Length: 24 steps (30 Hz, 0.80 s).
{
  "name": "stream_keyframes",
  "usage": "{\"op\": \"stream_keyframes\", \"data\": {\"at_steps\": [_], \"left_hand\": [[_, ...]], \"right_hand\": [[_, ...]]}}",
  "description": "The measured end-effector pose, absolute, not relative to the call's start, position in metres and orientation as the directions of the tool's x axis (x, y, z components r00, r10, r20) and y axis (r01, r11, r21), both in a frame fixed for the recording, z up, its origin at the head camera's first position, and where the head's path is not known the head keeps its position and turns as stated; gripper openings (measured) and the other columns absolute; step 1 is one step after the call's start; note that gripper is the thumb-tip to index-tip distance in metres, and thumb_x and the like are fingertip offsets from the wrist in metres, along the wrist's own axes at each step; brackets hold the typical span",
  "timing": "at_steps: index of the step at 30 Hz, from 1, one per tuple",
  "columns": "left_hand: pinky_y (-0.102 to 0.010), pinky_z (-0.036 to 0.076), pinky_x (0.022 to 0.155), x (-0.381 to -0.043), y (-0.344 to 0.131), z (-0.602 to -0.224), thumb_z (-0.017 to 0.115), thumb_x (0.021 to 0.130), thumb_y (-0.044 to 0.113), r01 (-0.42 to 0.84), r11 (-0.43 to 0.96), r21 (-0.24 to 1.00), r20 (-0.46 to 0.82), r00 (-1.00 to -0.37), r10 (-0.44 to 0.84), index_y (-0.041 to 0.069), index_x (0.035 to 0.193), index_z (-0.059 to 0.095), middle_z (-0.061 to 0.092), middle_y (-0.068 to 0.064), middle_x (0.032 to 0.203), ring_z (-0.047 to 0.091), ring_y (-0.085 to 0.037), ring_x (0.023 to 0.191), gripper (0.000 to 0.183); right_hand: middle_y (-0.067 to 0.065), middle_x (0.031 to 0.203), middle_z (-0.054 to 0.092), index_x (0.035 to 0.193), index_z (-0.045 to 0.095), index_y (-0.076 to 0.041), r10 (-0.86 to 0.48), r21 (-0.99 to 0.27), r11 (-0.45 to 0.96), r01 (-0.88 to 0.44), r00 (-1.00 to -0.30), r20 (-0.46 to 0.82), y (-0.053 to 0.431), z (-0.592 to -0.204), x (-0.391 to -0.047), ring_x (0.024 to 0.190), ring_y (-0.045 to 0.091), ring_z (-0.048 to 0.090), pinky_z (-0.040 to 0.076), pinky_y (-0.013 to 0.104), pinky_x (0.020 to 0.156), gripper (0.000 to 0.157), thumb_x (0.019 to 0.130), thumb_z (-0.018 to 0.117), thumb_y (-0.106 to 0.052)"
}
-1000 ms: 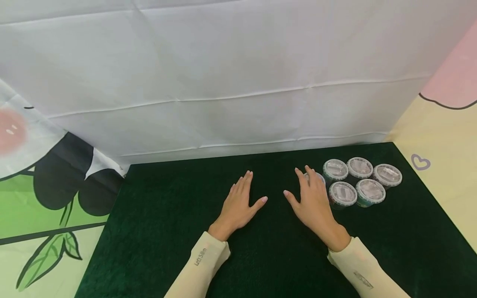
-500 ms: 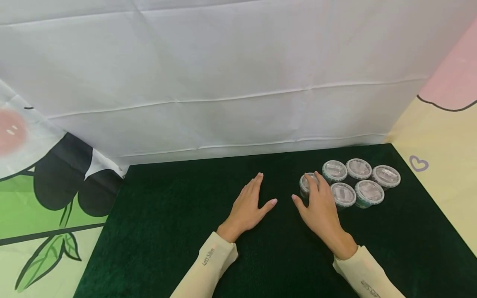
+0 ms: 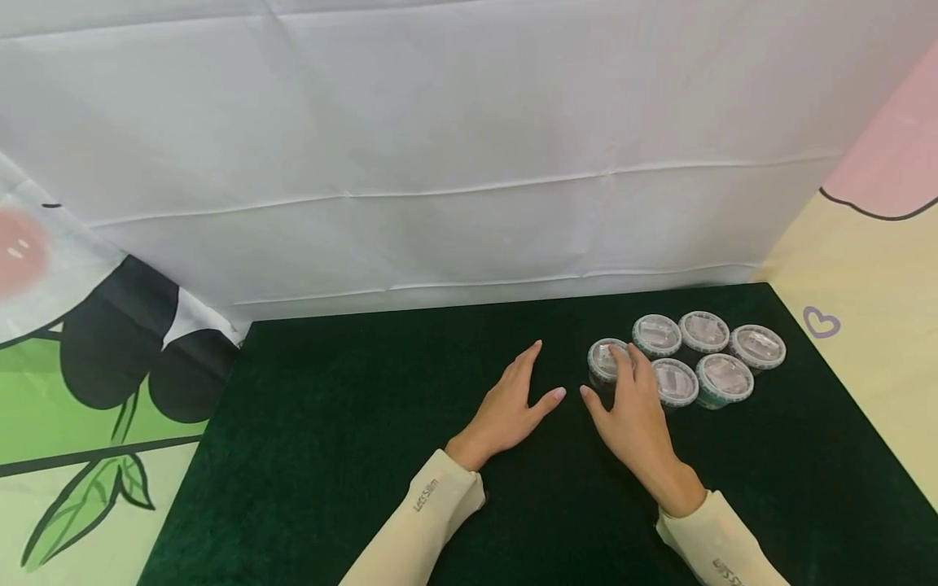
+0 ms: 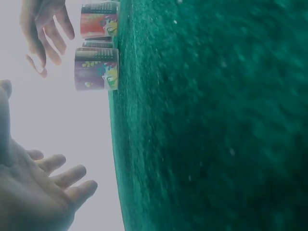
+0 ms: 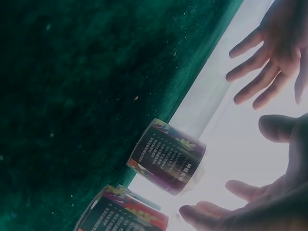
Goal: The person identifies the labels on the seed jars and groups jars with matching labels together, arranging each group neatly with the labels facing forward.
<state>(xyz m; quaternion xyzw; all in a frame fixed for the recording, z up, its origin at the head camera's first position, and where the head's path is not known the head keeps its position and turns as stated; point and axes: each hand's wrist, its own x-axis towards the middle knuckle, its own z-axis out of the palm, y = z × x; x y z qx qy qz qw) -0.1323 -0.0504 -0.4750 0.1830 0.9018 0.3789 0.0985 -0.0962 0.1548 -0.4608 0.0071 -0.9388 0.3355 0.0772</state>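
Observation:
Several small round tubs with clear lids stand in a cluster on the dark green cloth. The leftmost tub [image 3: 602, 356] sits a little apart from the others; its label looks purple in the left wrist view. My right hand [image 3: 636, 419] is above the cloth just in front of it, fingers spread, fingertips overlapping its lid in the head view. In the right wrist view, that tub [image 5: 168, 156] stands in front of the right fingers [image 5: 199, 216]. My left hand [image 3: 506, 411] hovers left of the tubs, fingers extended, thumb apart, holding nothing.
Behind the leftmost tub, a back row of tubs [image 3: 705, 331] reaches toward the right edge. Two more tubs [image 3: 724, 377] sit in the front row. A white cloth wall [image 3: 440, 236] rises at the back edge, with printed panels [image 3: 872, 325] at the sides.
My left hand has moved right, toward the tubs. My right hand has shifted slightly right and nearer my body, uncovering more of the leftmost tub. The tubs stay in place.

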Motion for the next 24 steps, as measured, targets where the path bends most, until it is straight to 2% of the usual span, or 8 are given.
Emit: {"op": "stream_keyframes", "data": {"at_steps": [6, 11, 19, 24], "left_hand": [[-0.058, 0.028, 0.127, -0.135, -0.043, -0.479, 0.053, 0.11, 0.048, 0.255, 0.579, 0.774, -0.027, -0.901, 0.433, 0.019, 0.17, 0.016, 0.021, -0.012, 0.176, 0.024, -0.031, 0.161, 0.077], [-0.054, 0.026, 0.128, -0.138, -0.037, -0.483, 0.052, 0.111, 0.045, 0.262, 0.524, 0.81, -0.011, -0.887, 0.461, 0.016, 0.17, 0.018, 0.022, -0.008, 0.176, 0.025, -0.029, 0.161, 0.074], [-0.047, 0.034, 0.126, -0.145, -0.029, -0.488, 0.053, 0.112, 0.036, 0.245, 0.415, 0.876, 0.022, -0.88, 0.474, 0.012, 0.169, 0.02, 0.029, -0.006, 0.173, 0.036, -0.027, 0.156, 0.07], [-0.048, 0.038, 0.123, -0.15, -0.02, -0.49, 0.051, 0.113, 0.029, 0.221, 0.325, 0.92, 0.04, -0.876, 0.481, 0.007, 0.167, 0.022, 0.033, -0.01, 0.171, 0.04, -0.032, 0.153, 0.066]], "right_hand": [[0.035, 0.167, 0.017, 0.16, 0.031, 0.003, 0.069, -0.662, 0.749, -0.025, -0.991, 0.116, 0.155, -0.462, -0.095, 0.151, 0.057, 0.023, 0.035, 0.08, 0.11, 0.076, 0.1, 0.072, -0.019], [0.035, 0.167, 0.017, 0.16, 0.03, 0.003, 0.076, -0.667, 0.745, -0.018, -0.991, 0.112, 0.155, -0.464, -0.096, 0.152, 0.057, 0.023, 0.034, 0.078, 0.112, 0.077, 0.1, 0.072, -0.018], [0.035, 0.168, 0.014, 0.16, 0.029, 0.005, 0.076, -0.67, 0.742, -0.021, -0.99, 0.115, 0.154, -0.466, -0.099, 0.155, 0.056, 0.018, 0.029, 0.076, 0.117, 0.079, 0.099, 0.073, -0.017], [0.036, 0.168, 0.013, 0.16, 0.029, 0.007, 0.086, -0.67, 0.743, -0.017, -0.989, 0.121, 0.152, -0.468, -0.101, 0.155, 0.056, 0.017, 0.029, 0.074, 0.118, 0.08, 0.098, 0.074, -0.015]]}}
